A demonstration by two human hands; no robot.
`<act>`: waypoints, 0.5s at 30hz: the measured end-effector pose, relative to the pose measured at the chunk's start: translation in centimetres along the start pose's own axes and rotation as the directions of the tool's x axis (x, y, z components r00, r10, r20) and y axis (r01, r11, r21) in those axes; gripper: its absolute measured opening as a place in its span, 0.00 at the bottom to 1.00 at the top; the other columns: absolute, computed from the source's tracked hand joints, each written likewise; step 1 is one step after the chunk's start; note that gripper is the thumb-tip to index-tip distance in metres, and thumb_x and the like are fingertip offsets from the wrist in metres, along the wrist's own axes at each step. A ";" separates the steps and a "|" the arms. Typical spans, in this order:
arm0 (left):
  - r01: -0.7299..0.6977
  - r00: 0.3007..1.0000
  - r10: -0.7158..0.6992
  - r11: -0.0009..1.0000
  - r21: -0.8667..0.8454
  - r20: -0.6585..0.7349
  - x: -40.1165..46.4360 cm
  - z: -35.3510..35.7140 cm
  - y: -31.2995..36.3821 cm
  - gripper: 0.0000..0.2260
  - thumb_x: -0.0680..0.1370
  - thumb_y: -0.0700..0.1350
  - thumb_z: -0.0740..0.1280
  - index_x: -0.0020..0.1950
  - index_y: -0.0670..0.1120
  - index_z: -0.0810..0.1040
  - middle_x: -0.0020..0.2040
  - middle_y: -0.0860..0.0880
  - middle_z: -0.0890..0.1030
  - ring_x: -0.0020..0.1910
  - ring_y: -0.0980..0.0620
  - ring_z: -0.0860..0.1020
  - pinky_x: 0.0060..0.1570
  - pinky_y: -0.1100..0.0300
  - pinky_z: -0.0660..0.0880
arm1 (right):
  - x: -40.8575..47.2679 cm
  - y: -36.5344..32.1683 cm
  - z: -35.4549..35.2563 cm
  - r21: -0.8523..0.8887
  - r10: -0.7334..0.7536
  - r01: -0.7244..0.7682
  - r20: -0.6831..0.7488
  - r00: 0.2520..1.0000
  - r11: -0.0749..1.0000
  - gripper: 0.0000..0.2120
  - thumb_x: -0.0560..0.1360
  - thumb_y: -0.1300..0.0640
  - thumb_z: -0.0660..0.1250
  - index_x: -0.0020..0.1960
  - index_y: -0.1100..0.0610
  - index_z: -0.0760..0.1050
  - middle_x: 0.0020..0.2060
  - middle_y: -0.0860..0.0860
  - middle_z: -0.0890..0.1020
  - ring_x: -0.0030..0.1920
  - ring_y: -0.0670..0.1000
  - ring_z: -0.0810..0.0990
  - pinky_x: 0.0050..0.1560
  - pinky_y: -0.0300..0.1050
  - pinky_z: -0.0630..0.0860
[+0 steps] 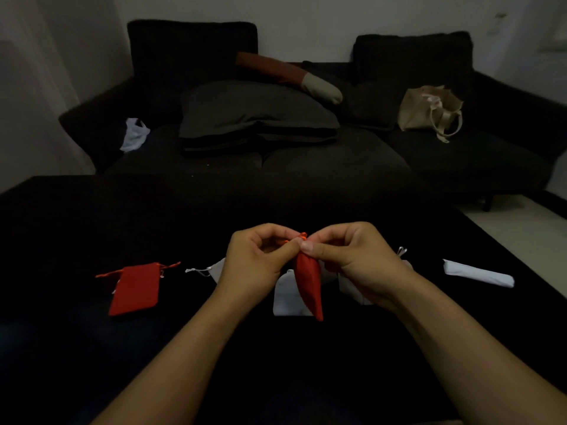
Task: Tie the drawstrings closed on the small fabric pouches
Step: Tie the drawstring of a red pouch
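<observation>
A red fabric pouch (309,282) hangs above the black table, held at its gathered neck. My left hand (260,256) and my right hand (352,256) both pinch its orange-red drawstring (302,236) at the top, fingertips almost touching. A second red pouch (136,288) lies flat at the left with its strings spread out. White pouches lie under and beside my hands: one (287,297) below the hanging pouch, one (214,268) partly hidden by my left wrist, one (352,286) behind my right wrist, and one (478,273) at the right.
The black table (92,225) fills the foreground, its right edge running toward the pale floor (521,225). Behind it stands a dark sofa (276,167) with grey cushions, a white plastic bag (133,133) and a beige tote bag (429,110).
</observation>
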State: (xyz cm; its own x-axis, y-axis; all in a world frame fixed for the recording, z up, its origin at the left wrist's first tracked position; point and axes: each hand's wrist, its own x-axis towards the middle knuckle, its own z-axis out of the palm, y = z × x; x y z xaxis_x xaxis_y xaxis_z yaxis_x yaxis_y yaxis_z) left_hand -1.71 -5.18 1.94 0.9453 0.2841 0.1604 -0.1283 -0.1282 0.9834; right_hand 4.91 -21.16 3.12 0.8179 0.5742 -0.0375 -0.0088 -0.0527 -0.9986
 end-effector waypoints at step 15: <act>0.110 0.992 -0.085 0.946 -0.305 0.094 0.0 0.0 0.2 0.08 0.69 0.37 0.72 0.48 0.41 0.83 0.42 0.43 0.85 0.41 0.51 0.84 0.43 0.63 0.81 | -0.1 0.4 -0.9 0.158 -0.004 -0.041 0.272 0.962 0.987 0.09 0.79 0.61 0.63 0.54 0.65 0.77 0.41 0.54 0.82 0.41 0.48 0.82 0.45 0.40 0.77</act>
State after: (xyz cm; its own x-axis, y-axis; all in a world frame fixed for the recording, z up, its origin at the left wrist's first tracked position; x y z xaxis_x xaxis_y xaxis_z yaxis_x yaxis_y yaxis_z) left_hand -1.73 -5.22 2.17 0.9768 0.2031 0.0674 -0.1087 0.2001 0.9737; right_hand 5.34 -21.95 2.73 0.6306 0.7750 -0.0426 -0.1331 0.0539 -0.9896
